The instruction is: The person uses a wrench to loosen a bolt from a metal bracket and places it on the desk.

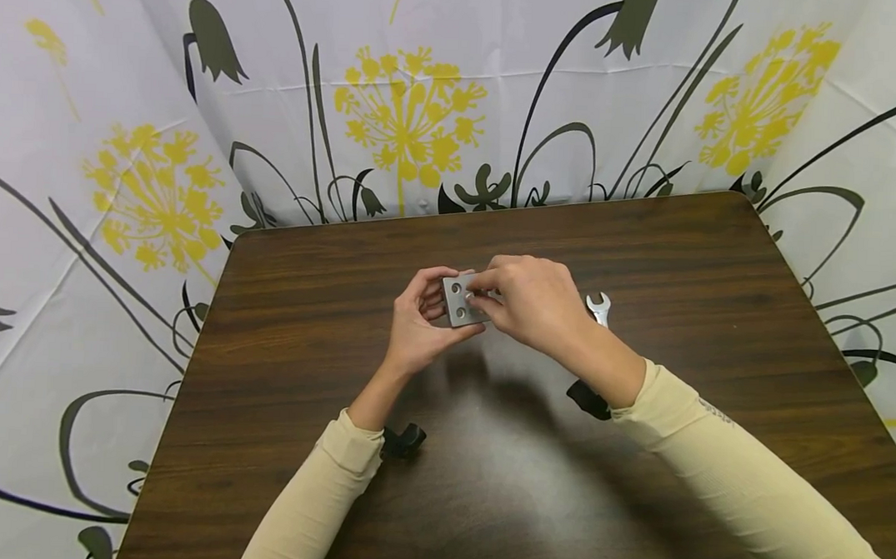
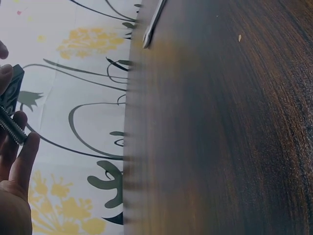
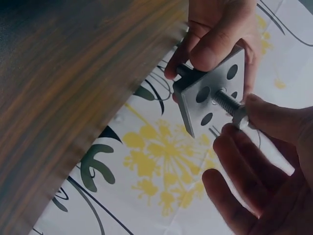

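Note:
A flat grey metal plate [image 1: 458,300] with several round holes is held up over the table by my left hand [image 1: 419,322], thumb and fingers along its edges. My right hand [image 1: 535,304] pinches the head of a threaded bolt [image 3: 227,104] between thumb and fingers. In the right wrist view the bolt's shank enters the middle of the plate [image 3: 215,83]. A threaded shaft [image 2: 12,129] shows beside the left fingers in the left wrist view, where the plate [image 2: 14,88] is partly cut off by the frame.
An open-end wrench [image 1: 599,308] lies on the dark wood table [image 1: 327,307] beyond my right forearm, partly hidden by it. Behind the table hangs a white curtain [image 1: 275,122] with yellow and grey flowers. Black wrist mounts [image 1: 405,441] sit under both wrists.

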`<move>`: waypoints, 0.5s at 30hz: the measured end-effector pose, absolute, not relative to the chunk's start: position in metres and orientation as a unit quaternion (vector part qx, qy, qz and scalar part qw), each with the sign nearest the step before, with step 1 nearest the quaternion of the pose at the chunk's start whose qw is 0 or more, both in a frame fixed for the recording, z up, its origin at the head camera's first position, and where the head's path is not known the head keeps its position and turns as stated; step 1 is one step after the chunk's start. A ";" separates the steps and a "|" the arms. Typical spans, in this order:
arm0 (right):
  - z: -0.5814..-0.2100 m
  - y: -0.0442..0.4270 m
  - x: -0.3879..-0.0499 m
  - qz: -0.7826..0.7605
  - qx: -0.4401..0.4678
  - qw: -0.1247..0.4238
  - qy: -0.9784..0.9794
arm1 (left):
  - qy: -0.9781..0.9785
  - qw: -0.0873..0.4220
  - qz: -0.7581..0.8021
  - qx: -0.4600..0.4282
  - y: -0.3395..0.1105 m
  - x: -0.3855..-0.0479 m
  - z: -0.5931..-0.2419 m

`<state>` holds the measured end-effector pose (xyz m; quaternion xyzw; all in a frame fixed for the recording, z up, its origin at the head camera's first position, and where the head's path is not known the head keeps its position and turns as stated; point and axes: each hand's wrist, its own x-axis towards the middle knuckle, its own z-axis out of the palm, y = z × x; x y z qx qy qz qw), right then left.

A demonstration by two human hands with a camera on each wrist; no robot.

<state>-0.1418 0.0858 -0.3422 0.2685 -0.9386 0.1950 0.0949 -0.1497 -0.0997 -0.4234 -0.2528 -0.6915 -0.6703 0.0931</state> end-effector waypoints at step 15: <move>-0.339 0.085 -0.140 0.220 0.202 0.105 -0.949 | -0.699 0.095 -0.663 -0.253 -0.100 -0.147 -0.420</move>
